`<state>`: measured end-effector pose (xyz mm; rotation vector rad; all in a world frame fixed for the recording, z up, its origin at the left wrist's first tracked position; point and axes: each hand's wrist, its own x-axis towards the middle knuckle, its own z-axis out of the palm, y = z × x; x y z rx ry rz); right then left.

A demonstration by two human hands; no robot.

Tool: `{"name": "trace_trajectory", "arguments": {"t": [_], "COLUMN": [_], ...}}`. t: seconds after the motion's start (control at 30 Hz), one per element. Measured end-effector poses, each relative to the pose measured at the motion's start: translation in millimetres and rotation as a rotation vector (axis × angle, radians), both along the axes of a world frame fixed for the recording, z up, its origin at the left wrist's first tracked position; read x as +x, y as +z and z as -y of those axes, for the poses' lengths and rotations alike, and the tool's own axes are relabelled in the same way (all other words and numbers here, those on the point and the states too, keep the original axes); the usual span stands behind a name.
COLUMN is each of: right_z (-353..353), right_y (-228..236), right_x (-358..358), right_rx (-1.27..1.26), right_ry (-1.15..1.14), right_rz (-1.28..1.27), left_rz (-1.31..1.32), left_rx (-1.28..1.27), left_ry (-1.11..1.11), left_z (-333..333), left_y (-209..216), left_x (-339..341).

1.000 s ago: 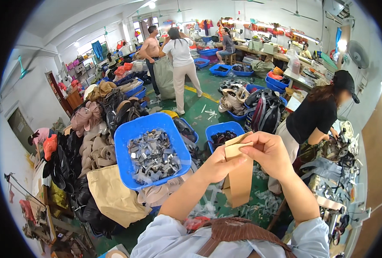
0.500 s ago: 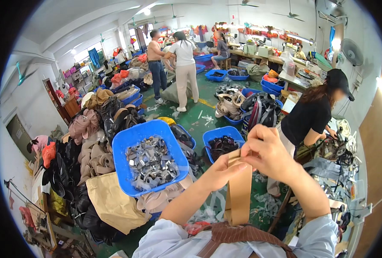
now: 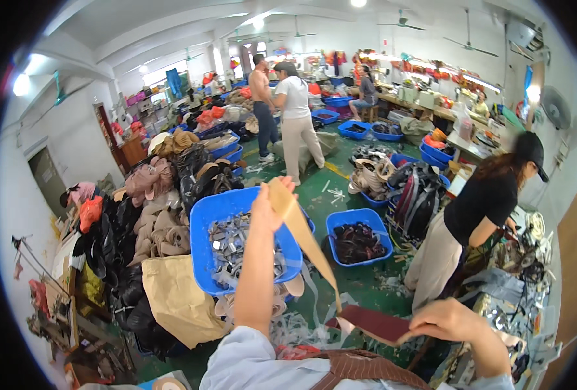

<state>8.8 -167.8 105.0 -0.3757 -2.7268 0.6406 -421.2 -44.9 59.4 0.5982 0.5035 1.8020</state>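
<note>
A long, flat tan strip is stretched between my hands. Raised over the blue basin, my left hand grips the strip's upper end. From there it slants down to a bend low in front of me, where a dark red face shows. I cannot tell whether that is the strip's other side or a second piece joined to it. My right hand, lower and to the right, pinches the end of the dark red part. Small grey and silvery pieces fill the basin beneath my left arm.
A second blue basin with dark pieces stands on the green floor. A brown paper sheet and heaped bags lie left. A person in black works at a cluttered bench on the right. Two people stand farther back.
My hands were together, holding the folded strip in front of me. They have moved apart, left hand up and left, right hand down and right, opening the strip out. The view has shifted slightly.
</note>
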Motion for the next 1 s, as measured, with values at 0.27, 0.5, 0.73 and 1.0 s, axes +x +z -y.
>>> {"name": "trace_trajectory", "arguments": {"t": [0.27,0.5,0.73,1.0], "right_z": [-10.2,-41.2,-35.7,-37.8], "right_y": [47.0,60.4,65.3,59.6], "right_x": [-55.1,-101.6,-95.3,-74.4], "right_rx": [0.082,0.234,-0.392,-0.083], "right_ry": [-0.057,-0.303,-0.411,-0.377], "right_rz": [-0.266,-0.382,-0.309,-0.297], "left_rz": [-0.687,-0.836,-0.378,-0.746], "left_rx": [0.165,0.362,0.442,0.401], "left_ry": [-0.172,-0.391,-0.813,-0.709], "left_z": [60.7,90.7,91.5,92.2], "left_y": [9.9,-0.2,2.0,8.6], "left_x": [104.1,152.9,163.1,173.7]}}
